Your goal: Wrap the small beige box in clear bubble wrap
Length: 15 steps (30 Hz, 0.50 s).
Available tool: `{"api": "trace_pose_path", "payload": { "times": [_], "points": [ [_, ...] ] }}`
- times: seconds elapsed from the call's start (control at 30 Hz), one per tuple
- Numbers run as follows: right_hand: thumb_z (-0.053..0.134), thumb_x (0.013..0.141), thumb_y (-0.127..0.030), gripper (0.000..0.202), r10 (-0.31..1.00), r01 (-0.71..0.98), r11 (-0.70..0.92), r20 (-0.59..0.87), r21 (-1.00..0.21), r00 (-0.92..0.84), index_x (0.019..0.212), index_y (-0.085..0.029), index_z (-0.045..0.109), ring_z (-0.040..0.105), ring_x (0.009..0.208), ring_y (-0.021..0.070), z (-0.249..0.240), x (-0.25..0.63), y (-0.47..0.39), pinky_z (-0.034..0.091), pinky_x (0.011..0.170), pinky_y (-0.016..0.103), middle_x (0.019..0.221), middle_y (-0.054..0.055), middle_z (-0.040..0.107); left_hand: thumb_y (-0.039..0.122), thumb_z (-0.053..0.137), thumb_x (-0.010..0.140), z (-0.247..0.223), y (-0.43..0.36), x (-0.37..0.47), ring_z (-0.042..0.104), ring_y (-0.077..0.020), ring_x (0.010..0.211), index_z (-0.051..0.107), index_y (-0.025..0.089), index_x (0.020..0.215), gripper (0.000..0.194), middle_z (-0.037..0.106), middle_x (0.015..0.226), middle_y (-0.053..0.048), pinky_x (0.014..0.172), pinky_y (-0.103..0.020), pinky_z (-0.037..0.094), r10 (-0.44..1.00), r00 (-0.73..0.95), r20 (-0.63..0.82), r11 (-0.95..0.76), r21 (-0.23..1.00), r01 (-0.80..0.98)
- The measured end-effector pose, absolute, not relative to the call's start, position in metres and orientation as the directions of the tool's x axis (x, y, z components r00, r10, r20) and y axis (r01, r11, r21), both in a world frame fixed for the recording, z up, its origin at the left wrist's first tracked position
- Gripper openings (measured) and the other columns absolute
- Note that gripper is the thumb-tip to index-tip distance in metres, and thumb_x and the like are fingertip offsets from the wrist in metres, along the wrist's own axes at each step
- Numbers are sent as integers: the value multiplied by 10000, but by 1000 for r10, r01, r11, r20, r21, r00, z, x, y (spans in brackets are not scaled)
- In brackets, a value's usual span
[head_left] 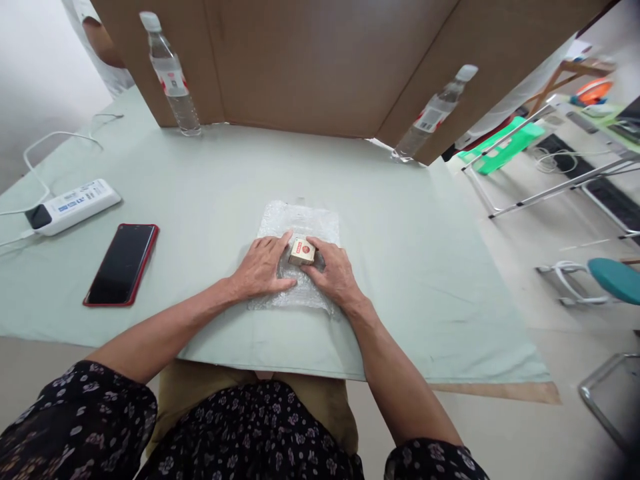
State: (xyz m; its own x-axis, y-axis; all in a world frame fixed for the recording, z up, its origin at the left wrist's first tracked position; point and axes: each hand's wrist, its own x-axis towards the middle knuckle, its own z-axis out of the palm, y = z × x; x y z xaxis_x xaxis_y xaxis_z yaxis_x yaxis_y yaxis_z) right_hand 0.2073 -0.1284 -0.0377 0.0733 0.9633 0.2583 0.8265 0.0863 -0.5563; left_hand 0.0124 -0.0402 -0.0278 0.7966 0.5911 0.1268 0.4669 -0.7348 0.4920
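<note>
A sheet of clear bubble wrap (300, 217) lies flat on the table in front of me. Over its middle is a small cream-coloured box (303, 251) with red printing on top. My right hand (336, 272) holds the box from the right, thumb at its near side and fingers at its far corner. Just left of the box, my left hand (265, 267) rests on the wrap with thumb and fingers spread, its index fingertip close to the box. Whether that fingertip touches the box I cannot tell.
On the left of the green-clothed table (450, 267) lie a phone (123, 265) and a white power strip (75, 207) with cables. Two water bottles, left (173, 80) and right (435, 117), stand against a cardboard screen (320, 67). A person's arm (103, 43) shows behind it.
</note>
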Motion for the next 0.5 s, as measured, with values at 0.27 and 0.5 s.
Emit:
{"api": "trace_pose_path", "payload": {
  "times": [0.27,0.5],
  "points": [
    [639,850,-230,555,969,787,95,239,-610,68,1397,-256,545,600,1240,306,-39,212,-127,432,1042,501,1388,79,650,430,716,734,-28,-38,12,491,-350,1272,227,154,1563,1001,575,1372,-162,1097,-502,344,569,810,139,-754,482,447],
    [672,839,-250,569,973,786,91,222,-611,60,1396,-258,553,605,1219,307,-39,213,-125,429,1034,507,1390,80,650,439,708,743,-27,-38,10,504,-356,1247,281,144,1542,952,583,1349,-170,1072,-496,359,564,813,147,-766,462,448]
  ]
}}
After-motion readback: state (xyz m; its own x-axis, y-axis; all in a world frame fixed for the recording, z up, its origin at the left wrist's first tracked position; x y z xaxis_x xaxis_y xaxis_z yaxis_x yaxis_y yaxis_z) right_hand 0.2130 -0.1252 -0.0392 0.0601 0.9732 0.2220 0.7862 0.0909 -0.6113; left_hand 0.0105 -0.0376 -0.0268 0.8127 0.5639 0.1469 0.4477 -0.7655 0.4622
